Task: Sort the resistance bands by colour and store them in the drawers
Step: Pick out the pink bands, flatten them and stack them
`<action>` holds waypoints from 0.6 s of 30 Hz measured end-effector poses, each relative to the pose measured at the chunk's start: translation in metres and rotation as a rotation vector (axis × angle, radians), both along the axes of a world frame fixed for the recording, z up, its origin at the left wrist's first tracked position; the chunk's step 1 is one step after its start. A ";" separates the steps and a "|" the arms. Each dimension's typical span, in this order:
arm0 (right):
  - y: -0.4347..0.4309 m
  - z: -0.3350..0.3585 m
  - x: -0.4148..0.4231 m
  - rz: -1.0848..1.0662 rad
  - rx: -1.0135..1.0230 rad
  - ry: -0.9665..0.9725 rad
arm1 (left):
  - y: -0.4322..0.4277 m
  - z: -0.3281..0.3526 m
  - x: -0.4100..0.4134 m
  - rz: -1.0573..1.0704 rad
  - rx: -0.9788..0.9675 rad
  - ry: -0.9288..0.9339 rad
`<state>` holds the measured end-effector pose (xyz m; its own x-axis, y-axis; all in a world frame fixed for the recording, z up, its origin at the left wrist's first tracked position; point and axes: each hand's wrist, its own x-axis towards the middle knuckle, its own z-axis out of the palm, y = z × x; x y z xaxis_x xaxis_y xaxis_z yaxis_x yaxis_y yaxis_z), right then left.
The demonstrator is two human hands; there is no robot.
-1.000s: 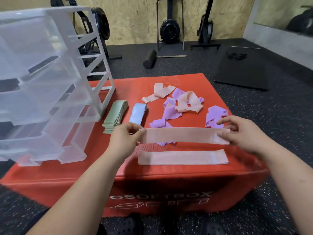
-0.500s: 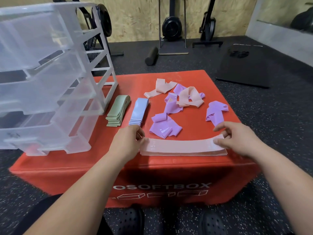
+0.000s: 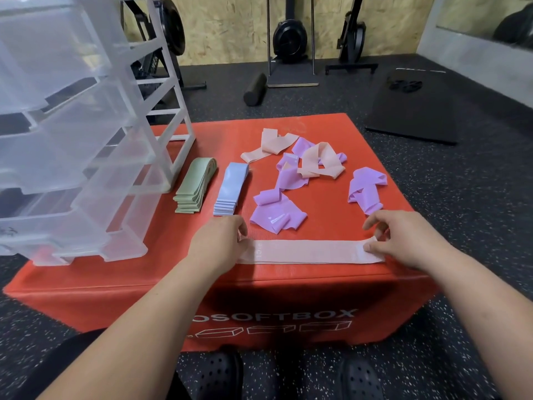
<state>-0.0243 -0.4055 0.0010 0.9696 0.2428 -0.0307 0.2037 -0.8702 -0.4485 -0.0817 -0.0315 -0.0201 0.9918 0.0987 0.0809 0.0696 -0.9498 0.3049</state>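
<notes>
A flat pink band lies across the near edge of the red soft box, stacked on another pink one. My left hand pinches its left end and my right hand pinches its right end. A neat stack of green bands and a stack of blue bands lie beside the clear plastic drawer unit at the left. Loose purple bands and pink bands are tangled further back.
The drawer unit's drawers stick out toward me on the box's left side. Black rubber floor surrounds the box. A black mat, a foam roller and gym machines stand behind. My dark shoes show below the box.
Both hands have lowered the stretched pink band from the air onto the pink band lying at the box's near edge and pressed it flat. The camera has tilted slightly.
</notes>
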 end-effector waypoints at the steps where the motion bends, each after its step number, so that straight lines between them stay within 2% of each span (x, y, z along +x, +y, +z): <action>1: -0.001 0.001 0.001 0.004 -0.027 -0.006 | 0.000 0.001 0.000 0.000 0.006 0.007; 6: -0.011 0.008 0.001 0.086 -0.083 -0.046 | 0.008 0.005 0.001 -0.094 -0.020 -0.032; 11: -0.007 0.001 -0.003 0.244 -0.174 0.053 | 0.003 0.006 -0.003 -0.356 -0.018 0.135; 18: -0.006 0.002 -0.001 0.228 -0.202 0.047 | 0.000 0.010 -0.007 -0.385 0.003 0.078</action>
<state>-0.0252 -0.4112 0.0027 0.8872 0.4382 -0.1443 0.3868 -0.8770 -0.2851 -0.0891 -0.0315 -0.0102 0.9593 -0.2824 0.0035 -0.2695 -0.9117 0.3102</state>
